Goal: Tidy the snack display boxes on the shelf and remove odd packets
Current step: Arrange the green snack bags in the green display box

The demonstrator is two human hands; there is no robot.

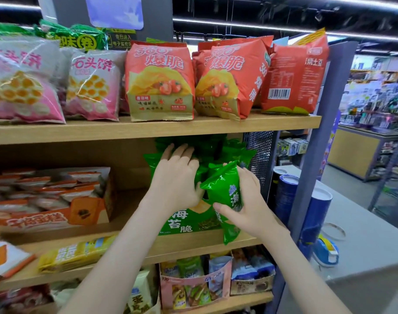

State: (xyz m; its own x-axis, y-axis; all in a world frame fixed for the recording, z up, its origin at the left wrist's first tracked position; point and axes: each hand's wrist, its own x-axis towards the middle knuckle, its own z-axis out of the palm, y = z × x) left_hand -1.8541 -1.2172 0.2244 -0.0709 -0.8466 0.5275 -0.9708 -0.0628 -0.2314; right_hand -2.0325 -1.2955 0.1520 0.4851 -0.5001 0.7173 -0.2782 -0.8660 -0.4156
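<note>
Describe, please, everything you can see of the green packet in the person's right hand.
The green packet is a glossy, foil-like pouch with white characters, puffed and tilted. The right hand grips it, thumb across its front, just in front of the green display box on the middle shelf.

- 12 o'clock, top shelf: red chip bag (160,80), "360° 爆脆", small tag "番茄味".
- 1 o'clock: second red bag (225,80), same print, with "360 爆脆" down its side.
- 2 o'clock: turned red bag (286,73), barcode, digits unreadable.
- 10 o'clock: pink bag (92,85), "石头饼".
- 11 o'clock: dark sign (122,40), "电子监控区".
- 6 o'clock: green display box (184,220), "海苔脆".
- 5 o'clock: green packet (225,189), "海".
- 8 o'clock: orange box (46,219), ends "蛋糕".
</note>
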